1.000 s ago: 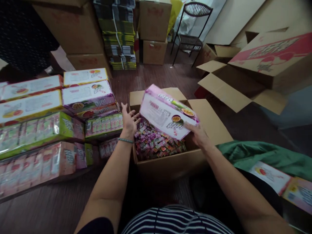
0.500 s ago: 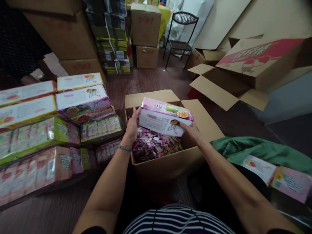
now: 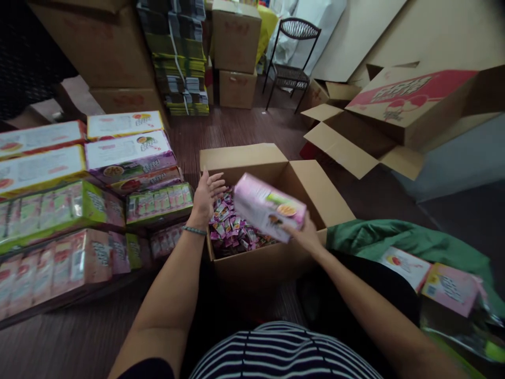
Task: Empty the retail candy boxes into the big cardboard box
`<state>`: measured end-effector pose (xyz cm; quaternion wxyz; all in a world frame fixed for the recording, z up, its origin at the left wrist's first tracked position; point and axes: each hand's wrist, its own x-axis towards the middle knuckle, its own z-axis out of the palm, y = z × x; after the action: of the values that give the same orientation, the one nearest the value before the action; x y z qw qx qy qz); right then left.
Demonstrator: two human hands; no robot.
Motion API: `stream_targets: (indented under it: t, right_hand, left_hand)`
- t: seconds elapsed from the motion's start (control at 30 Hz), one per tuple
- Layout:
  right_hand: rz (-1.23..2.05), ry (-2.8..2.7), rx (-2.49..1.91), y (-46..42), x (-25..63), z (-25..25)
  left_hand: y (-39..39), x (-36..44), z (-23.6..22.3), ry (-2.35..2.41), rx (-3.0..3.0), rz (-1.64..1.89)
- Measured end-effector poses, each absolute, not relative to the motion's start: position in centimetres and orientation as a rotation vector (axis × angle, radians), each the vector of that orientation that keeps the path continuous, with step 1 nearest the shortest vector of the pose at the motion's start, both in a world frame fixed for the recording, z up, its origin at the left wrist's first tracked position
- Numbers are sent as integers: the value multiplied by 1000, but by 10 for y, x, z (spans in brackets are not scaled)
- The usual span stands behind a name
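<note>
In front of me stands an open cardboard carton (image 3: 272, 263), its flaps folded outward. Inside it lies a heap of small purple and pink sachets (image 3: 232, 223). My right hand (image 3: 305, 237) grips the right end of a purple and white box (image 3: 268, 208) with a fruit picture, tilted above the heap and slightly blurred. Over the carton's left side, my left hand (image 3: 207, 197) has its fingers spread and touches nothing; a gap separates it from the box.
Stacked product boxes (image 3: 130, 152) fill the left side. On the right lie a green cloth (image 3: 379, 239) and a pink and yellow box (image 3: 452, 289). An open carton (image 3: 410, 105) rests at the upper right. A chair (image 3: 292, 76) and cartons (image 3: 236, 45) stand behind.
My left hand has let go of the purple and white box and opened. The box, held by my right hand alone, has tilted and dropped a little, its right end moving left.
</note>
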<state>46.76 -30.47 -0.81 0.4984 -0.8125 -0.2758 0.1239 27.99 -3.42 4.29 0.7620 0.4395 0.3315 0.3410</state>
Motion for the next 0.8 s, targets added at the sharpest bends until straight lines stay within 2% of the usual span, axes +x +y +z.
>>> stream_targets:
  t: [0.1,0.2,0.33,0.53,0.67,0.8]
  right_hand:
    - [358,-433,-2052,-321,460,-28]
    - [418,-202,-1602,-320,461,-20]
    - [742,-38,-1218,-316,457,9]
    - [1063,155,-958,-323,437,15]
    - [1162,300,-865,-326,430,8]
    - [1248,251,-814,-335,425,17]
  left_hand:
    - [-33,281,40,796,947,695]
    - [-35,284,36,838,1007,717]
    - [-56,292,29,752,1307,823]
    - [-106,299,28,421,1493,906]
    - [-117,303,40,466,1485,1042]
    - [-105,303,47,561,1491,926]
